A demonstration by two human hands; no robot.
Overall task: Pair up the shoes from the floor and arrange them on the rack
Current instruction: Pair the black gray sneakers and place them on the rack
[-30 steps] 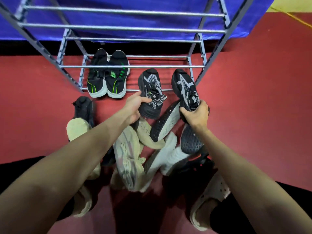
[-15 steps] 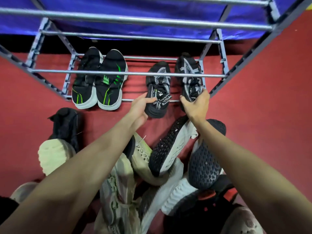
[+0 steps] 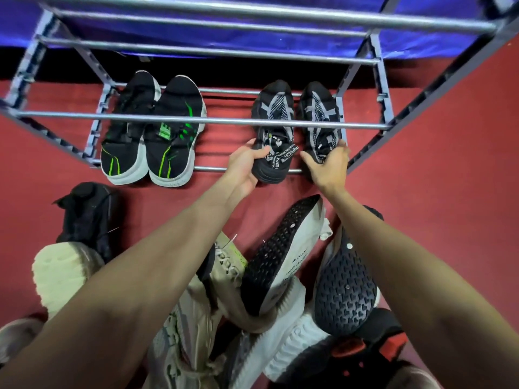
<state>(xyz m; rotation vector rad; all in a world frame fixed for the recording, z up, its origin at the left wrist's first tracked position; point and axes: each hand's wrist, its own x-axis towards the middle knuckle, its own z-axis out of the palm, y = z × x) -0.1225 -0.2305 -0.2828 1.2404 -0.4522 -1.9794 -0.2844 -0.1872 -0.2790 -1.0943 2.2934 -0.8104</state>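
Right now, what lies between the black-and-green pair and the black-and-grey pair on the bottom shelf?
Nothing: head view shows only bare rack rails over red floor between green pair and grey pair.

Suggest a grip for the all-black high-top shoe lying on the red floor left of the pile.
Probably grip the all-black high-top shoe at its open collar, the end nearest the rack, coming from above. The opening gives fingers an edge to hook. Its other end is tucked against the cream knit shoe, so a grab there is blocked.
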